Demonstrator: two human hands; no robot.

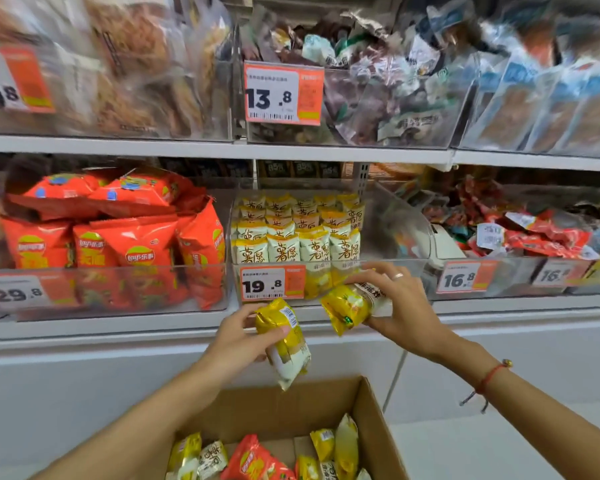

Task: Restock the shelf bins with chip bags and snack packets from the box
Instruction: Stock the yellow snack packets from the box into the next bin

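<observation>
Left hand [238, 336]: fingers curled around yellow packet [288, 344]. Right hand [397, 301]: fingers pinching second packet [349, 304] before the clear bin [388, 271]. Cardboard box [368, 410] below.

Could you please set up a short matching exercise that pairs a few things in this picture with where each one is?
Things:
1. orange chip bags
2. 19.8 price tag
3. cardboard box
4. red string bracelet

Places:
A. on the right wrist
B. in the left bin of the lower shelf
C. on the floor under the hands
D. on the front of the middle bin

Pairs: 1-B, 2-D, 3-C, 4-A
</observation>
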